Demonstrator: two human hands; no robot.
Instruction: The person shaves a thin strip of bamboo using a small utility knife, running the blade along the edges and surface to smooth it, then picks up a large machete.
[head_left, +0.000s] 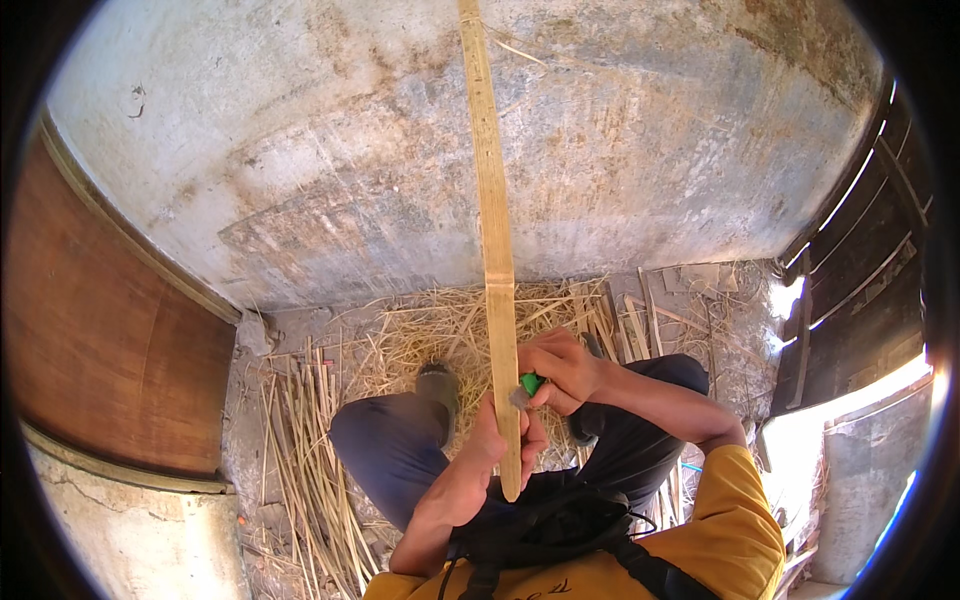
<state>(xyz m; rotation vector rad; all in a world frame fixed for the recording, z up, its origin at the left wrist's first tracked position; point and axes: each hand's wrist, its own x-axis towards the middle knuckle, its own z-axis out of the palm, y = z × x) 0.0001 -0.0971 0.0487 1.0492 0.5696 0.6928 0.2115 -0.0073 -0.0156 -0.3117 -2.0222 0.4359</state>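
Note:
A long, flat bamboo strip (490,200) runs up from my lap past the top of the view, with a node ring partway along it and a blunt, narrowed near end. My left hand (483,450) is wrapped round the strip a little above that end. In my closed right hand (562,368) is a small knife (531,384); a bit of its green handle shows between the fingers. Its grey blade lies against the right edge of the strip, just above my left hand. Most of the handle is hidden by my fingers.
Bamboo shavings (445,325) cover the floor between my boots. Long thin bamboo strips (315,470) lie in a bundle to my left. A stained wall (350,180) stands ahead, a brown wooden panel (120,320) at left, dark boards (860,290) at right.

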